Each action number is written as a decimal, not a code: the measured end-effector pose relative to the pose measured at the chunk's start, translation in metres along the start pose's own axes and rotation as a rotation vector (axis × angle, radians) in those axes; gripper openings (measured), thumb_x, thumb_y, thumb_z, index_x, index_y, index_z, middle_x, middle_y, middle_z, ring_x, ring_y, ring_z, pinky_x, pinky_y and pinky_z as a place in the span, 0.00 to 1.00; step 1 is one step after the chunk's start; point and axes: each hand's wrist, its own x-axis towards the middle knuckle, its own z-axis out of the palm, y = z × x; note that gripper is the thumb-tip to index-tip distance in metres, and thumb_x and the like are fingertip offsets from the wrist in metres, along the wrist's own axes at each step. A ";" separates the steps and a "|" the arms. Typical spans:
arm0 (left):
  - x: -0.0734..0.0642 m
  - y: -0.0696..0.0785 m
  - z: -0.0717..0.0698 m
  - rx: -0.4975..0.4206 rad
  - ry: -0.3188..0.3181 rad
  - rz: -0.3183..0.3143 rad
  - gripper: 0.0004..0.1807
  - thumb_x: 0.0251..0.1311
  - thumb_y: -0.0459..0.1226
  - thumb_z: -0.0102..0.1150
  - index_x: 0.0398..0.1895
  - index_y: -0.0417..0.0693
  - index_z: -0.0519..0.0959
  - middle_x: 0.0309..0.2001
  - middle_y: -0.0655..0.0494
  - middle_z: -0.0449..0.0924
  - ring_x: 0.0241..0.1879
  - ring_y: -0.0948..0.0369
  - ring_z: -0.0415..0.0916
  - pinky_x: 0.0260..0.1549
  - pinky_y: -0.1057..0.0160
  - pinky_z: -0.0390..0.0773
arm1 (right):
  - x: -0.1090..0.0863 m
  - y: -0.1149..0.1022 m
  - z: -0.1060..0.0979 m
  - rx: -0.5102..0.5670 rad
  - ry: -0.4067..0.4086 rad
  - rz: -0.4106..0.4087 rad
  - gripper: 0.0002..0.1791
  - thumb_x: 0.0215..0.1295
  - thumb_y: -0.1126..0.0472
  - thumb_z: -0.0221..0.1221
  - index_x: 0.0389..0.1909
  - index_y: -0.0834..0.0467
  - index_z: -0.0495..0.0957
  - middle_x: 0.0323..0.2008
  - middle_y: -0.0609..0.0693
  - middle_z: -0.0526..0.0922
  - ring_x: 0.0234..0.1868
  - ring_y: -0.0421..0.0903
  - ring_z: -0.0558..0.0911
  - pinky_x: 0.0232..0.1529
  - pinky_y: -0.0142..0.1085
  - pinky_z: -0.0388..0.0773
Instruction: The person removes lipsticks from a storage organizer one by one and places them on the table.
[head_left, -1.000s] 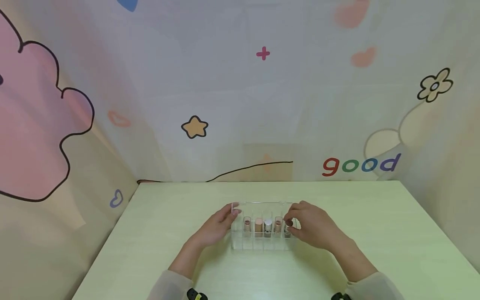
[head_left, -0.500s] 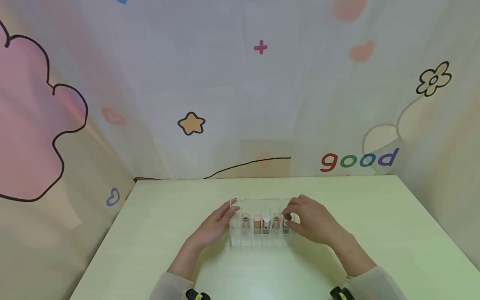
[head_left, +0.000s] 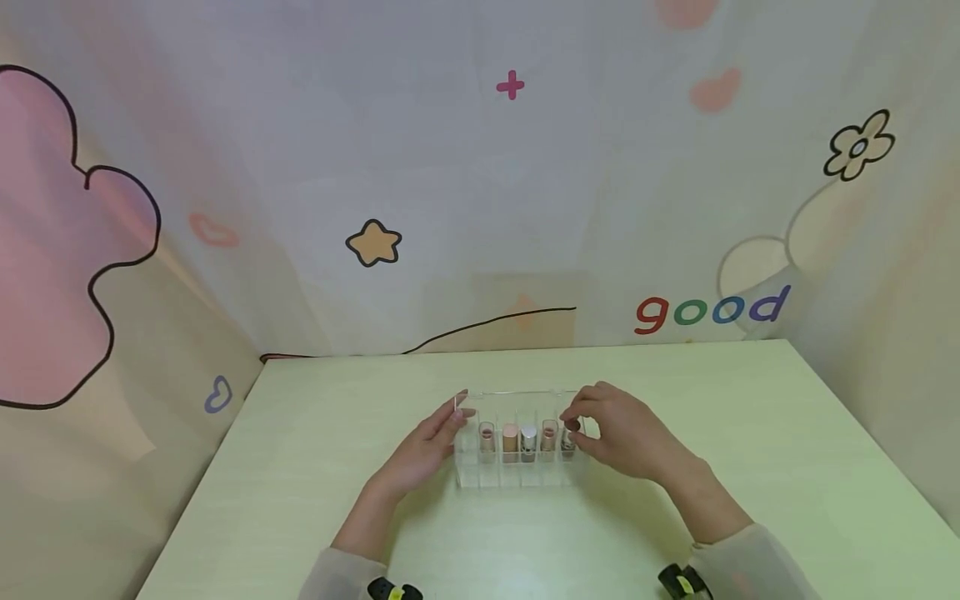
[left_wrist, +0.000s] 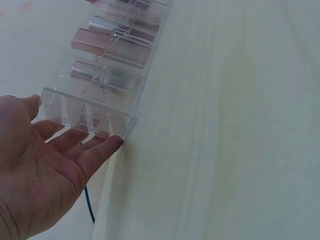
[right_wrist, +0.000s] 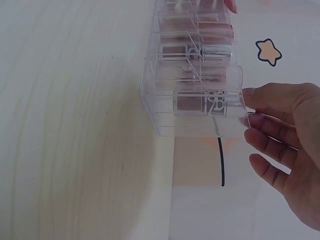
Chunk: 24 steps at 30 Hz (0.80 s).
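A clear plastic lipstick organizer (head_left: 517, 477) stands on the table with several lipsticks upright in its slots. My left hand (head_left: 423, 450) grips its left end, thumb at the front edge and fingers along the side wall (left_wrist: 87, 115). At the right end, my right hand (head_left: 626, 429) pinches the top of a lipstick (head_left: 568, 441) between thumb and index finger. That lipstick, with a dark top and a silver logo band (right_wrist: 216, 103), stands in the end slot. Beside it are a rose-toned lipstick (head_left: 549, 435), a silver-capped one (head_left: 528, 438) and a pink-capped one (head_left: 511, 440).
The pale wood-grain table (head_left: 517, 542) spreads around the organizer. Behind it and at both sides hangs a printed cloth backdrop (head_left: 450, 167). Black bands (head_left: 684, 581) are on both wrists at the sleeves.
The head view has tilted, so everything sits slightly higher and farther left. The pinched lipstick has risen a little in its slot. My left hand keeps its hold on the organizer.
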 end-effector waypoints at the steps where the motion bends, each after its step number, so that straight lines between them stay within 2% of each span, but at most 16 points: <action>1: 0.000 0.000 0.000 -0.001 0.002 -0.004 0.29 0.83 0.54 0.37 0.83 0.68 0.55 0.75 0.54 0.71 0.78 0.47 0.62 0.72 0.41 0.71 | 0.000 0.000 -0.001 0.004 -0.001 0.005 0.09 0.60 0.60 0.73 0.42 0.51 0.89 0.41 0.41 0.86 0.44 0.43 0.81 0.45 0.38 0.86; 6: -0.001 -0.001 0.000 -0.011 -0.004 0.000 0.28 0.83 0.54 0.37 0.82 0.70 0.55 0.75 0.53 0.70 0.79 0.47 0.61 0.72 0.41 0.71 | 0.000 0.000 -0.002 0.019 0.014 0.004 0.09 0.61 0.60 0.73 0.43 0.52 0.89 0.41 0.42 0.86 0.46 0.44 0.82 0.49 0.41 0.87; 15: -0.002 -0.001 -0.001 -0.017 -0.005 0.002 0.30 0.82 0.57 0.38 0.82 0.70 0.55 0.75 0.52 0.70 0.79 0.46 0.61 0.72 0.40 0.71 | 0.000 0.002 -0.005 0.048 0.028 -0.008 0.09 0.62 0.60 0.72 0.44 0.54 0.89 0.42 0.41 0.86 0.45 0.43 0.83 0.49 0.41 0.87; 24: -0.001 -0.002 -0.001 -0.018 -0.005 0.007 0.29 0.83 0.55 0.38 0.82 0.70 0.55 0.75 0.53 0.70 0.79 0.47 0.61 0.72 0.40 0.71 | 0.000 0.002 -0.010 0.098 0.060 -0.025 0.09 0.63 0.62 0.71 0.44 0.54 0.89 0.41 0.40 0.85 0.40 0.39 0.82 0.42 0.36 0.85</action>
